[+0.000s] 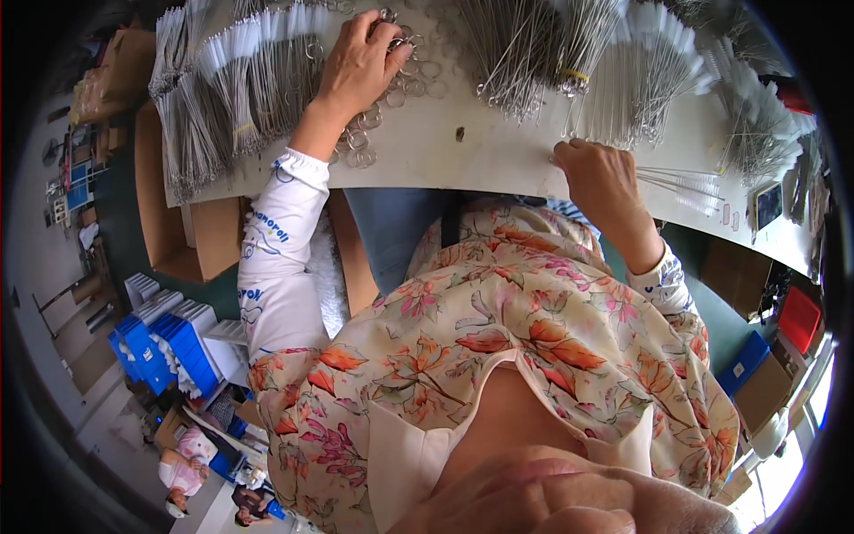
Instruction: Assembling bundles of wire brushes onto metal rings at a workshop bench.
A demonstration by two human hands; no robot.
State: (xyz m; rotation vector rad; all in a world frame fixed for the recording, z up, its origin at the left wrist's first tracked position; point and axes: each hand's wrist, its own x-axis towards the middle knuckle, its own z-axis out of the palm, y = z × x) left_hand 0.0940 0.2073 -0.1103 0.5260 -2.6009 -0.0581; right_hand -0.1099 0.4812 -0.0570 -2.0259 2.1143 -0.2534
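Note:
At the far side of the table, my left hand (363, 64) curls its fingers and thumb around small metal rings. More loose metal rings (358, 141) lie beside and below it in a trail toward the front edge. My right hand (603, 182) is closed in a fist near the table's front edge, right of centre. Several thin wire brushes (680, 185) with white bristles run out from its right side, their wires converging into the fist. The wire ends inside it are hidden. Bundles of similar brushes (253, 84) stand left of my left hand.
More brush bundles (525, 58) cover the far right of the white table (427, 160). A phone (767, 205) lies near its right edge. An open cardboard box (191, 240) is below the left edge. Blue bins (165, 347) and two people (191, 463) are farther off at lower left.

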